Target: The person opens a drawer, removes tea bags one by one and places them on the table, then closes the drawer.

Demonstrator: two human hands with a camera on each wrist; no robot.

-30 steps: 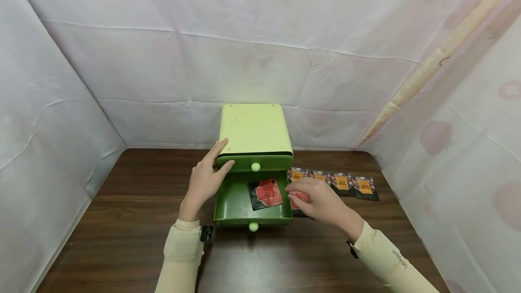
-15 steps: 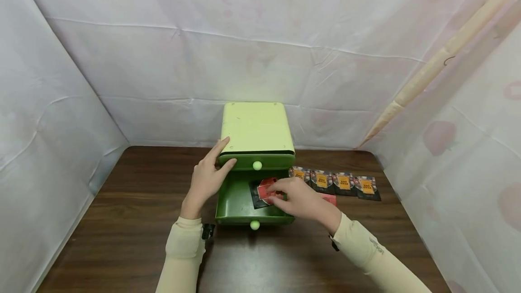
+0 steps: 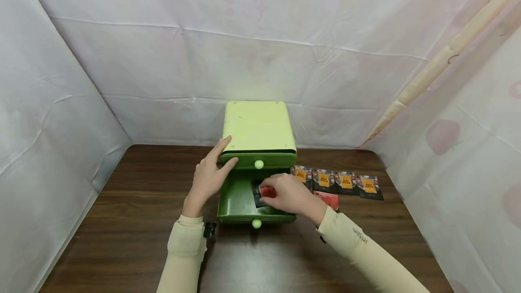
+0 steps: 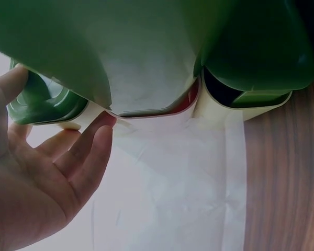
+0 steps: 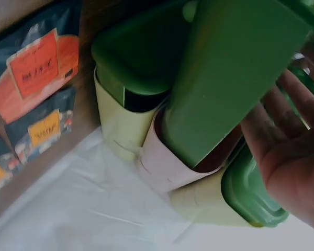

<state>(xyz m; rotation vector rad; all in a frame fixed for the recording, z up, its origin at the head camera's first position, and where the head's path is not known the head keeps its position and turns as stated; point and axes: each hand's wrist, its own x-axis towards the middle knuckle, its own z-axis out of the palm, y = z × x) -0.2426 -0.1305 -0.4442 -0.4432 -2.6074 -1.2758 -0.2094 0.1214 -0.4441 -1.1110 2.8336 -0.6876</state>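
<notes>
A light-green cabinet stands at the back of the table, its green lower drawer pulled out. My left hand rests on the cabinet's front left corner. Its thumb lies against the upper drawer, and the other fingers lie along the side and top edge. My right hand is inside the lower drawer, its thumb and fingers closed about a red-and-black packet. The packet's black edge shows left of the fingertips. Another red packet lies on the table to the right. In the right wrist view the drawer wall hides the fingertips.
A row of several black packets with orange labels lies right of the cabinet. Round green knobs stick out of the drawer fronts. A pale cloth wall stands behind the wooden table.
My right hand has moved left from above the table packets into the lower drawer, bringing red packaging with it. A red packet on the table has come into view. My left hand stays put.
</notes>
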